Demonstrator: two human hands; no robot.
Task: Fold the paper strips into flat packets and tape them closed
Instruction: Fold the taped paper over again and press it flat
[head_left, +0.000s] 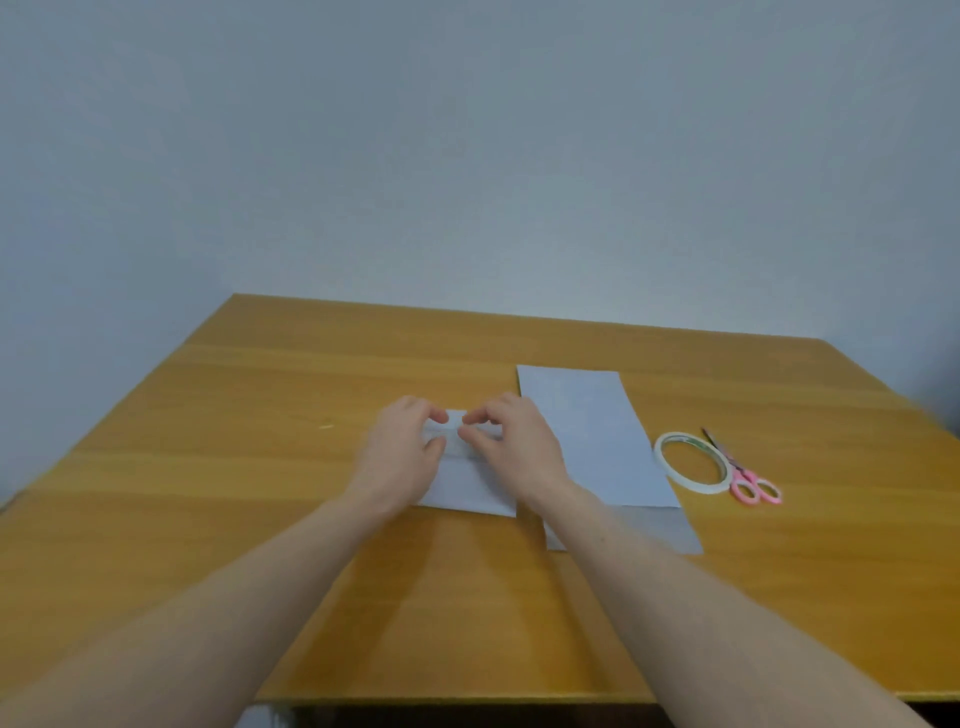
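From the head camera, a wooden table the colour of honey stands against a plain pale grey-blue wall. Near its middle lies a white paper strip, its far end folded over, with the left hand and right hand both pinching that fold between thumb and curled fingers. Just to the right lies a larger paper sheet, then a tape roll touching pink-handled scissors.
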